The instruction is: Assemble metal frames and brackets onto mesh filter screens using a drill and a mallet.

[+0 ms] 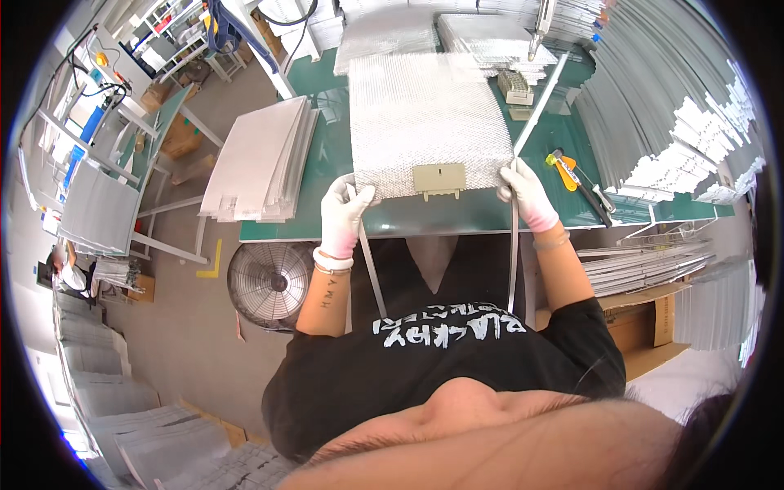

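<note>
A silvery metal mesh panel [429, 114] lies on the green-topped table in front of me. A beige plastic clip piece [439, 179] sits at the middle of its near edge. My left hand [343, 214], in a white glove, closes on a thin metal strip [371, 269] at the panel's near left corner; the strip hangs toward my body. Gloved too, my right hand [527, 196] is closed at the near right corner on another metal strip [513, 257] that also runs down toward me. From that corner a lighter strip [541, 106] slants up and away along the panel's right side.
Flat sheets [257, 159] are stacked left on the table [327, 163]. Orange-handled tools [576, 180] and a small beige block [516, 88] lie right. More mesh panels [384, 37] sit behind. A floor fan [273, 282] stands below left; tall panel stacks [653, 98] rise at right.
</note>
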Demonstrator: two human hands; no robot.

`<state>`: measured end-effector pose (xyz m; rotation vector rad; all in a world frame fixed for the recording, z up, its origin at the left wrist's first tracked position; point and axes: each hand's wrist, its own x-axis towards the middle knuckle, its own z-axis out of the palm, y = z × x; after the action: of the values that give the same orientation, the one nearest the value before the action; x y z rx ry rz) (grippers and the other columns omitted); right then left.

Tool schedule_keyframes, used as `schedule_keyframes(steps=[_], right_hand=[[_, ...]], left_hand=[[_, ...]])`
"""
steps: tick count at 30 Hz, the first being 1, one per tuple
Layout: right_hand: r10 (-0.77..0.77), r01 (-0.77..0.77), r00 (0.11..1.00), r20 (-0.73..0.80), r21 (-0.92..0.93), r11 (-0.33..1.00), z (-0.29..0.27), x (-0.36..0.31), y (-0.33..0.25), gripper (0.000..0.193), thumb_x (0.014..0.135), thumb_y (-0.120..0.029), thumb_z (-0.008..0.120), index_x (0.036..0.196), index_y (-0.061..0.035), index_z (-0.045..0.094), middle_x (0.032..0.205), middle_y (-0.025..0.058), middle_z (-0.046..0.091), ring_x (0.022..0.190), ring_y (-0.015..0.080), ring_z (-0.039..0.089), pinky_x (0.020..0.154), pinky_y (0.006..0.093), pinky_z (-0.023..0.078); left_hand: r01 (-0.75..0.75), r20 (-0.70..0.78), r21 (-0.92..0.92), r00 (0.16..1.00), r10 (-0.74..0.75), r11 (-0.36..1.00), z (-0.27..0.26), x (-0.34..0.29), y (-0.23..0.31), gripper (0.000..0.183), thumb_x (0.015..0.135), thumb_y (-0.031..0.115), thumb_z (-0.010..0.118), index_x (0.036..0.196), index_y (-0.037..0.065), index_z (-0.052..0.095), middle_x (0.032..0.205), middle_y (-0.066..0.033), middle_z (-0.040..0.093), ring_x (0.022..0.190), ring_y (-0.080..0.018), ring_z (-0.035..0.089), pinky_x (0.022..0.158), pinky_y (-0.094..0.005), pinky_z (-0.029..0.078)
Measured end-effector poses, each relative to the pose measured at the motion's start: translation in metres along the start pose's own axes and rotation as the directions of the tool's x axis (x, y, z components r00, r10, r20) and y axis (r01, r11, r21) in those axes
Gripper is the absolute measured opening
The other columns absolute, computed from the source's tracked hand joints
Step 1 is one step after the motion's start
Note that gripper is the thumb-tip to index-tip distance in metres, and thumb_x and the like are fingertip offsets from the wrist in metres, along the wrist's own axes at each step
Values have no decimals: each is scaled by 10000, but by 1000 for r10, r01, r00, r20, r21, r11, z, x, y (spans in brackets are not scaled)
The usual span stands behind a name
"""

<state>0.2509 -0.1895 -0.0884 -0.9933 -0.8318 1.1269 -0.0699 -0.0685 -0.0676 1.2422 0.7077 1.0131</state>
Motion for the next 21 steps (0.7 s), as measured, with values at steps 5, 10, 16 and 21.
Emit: schedule_keyframes(steps=[5, 10, 16, 21], right_hand=[[-148, 148, 989, 14, -8, 989, 19, -32, -27, 244, 966, -153, 534, 1164, -13, 520, 752, -12, 494, 599, 77, 437, 564, 226, 369], [-395, 387, 913, -97, -92, 917, 68, -60, -57, 368, 909, -59, 547, 1263, 39, 526, 899, 6, 585, 756, 64, 528, 694, 228, 458], [-628, 501, 762, -157, -471, 726, 84, 10, -122, 251, 903, -121, 691, 739, -62, 510, 599, -86, 407, 549, 11, 332, 477, 226, 291], [-631, 504, 751, -196, -449, 738, 75, 42, -114, 137, 894, -113, 699, 954, -18, 620, 598, -92, 402, 538, -2, 309, 474, 205, 266]], left_hand=[[-336, -41, 203, 936, 351, 920, 23, -28, 17, 628, 914, -44, 525, 1493, -48, 281, 1223, -99, 572, 1106, -151, 566, 987, -265, 431], [-354, 58, -241, 924, 378, 904, 8, -57, 47, 561, 970, 99, 485, 1469, -85, 305, 1396, -143, 469, 1219, -221, 498, 1060, -324, 369], [-420, -2, 439, 884, 468, 794, 1, 29, 120, 303, 982, 73, 548, 1235, -92, 563, 876, -13, 581, 684, -82, 438, 612, -258, 400], [-577, -177, 242, 764, 620, 780, 40, 70, 110, 191, 869, 35, 715, 1034, -26, 641, 771, 29, 626, 628, -16, 498, 563, -184, 388]])
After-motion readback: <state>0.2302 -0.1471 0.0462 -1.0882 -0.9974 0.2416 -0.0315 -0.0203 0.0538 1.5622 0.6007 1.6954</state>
